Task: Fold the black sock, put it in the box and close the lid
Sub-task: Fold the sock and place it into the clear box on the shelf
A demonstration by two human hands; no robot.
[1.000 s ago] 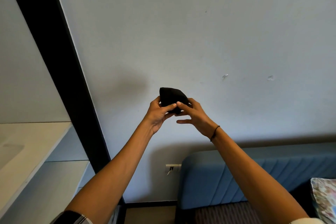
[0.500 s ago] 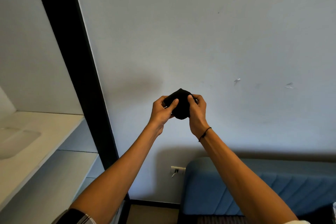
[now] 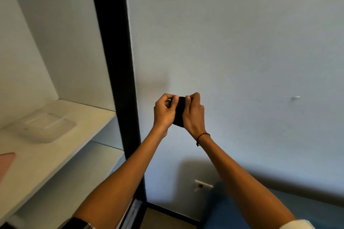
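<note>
The black sock [image 3: 179, 112] is bunched into a small dark bundle, held in the air in front of the pale wall. My left hand [image 3: 163, 112] grips its left side and my right hand [image 3: 193, 113] grips its right side, thumbs pressed on top. Most of the sock is hidden between the two palms. A translucent plastic box with its lid [image 3: 43, 126] lies on the white shelf [image 3: 78, 147] at the left, well apart from both hands.
A black vertical post [image 3: 119, 80] stands between the shelf and the wall. A pink object [image 3: 5, 163] lies at the shelf's left edge. A wall socket [image 3: 202, 185] and a blue headboard [image 3: 260, 212] sit low on the right.
The view has swung left and down, bringing the shelf and the box into sight. Both hands have closed tighter around the sock, which is now a more compact bundle.
</note>
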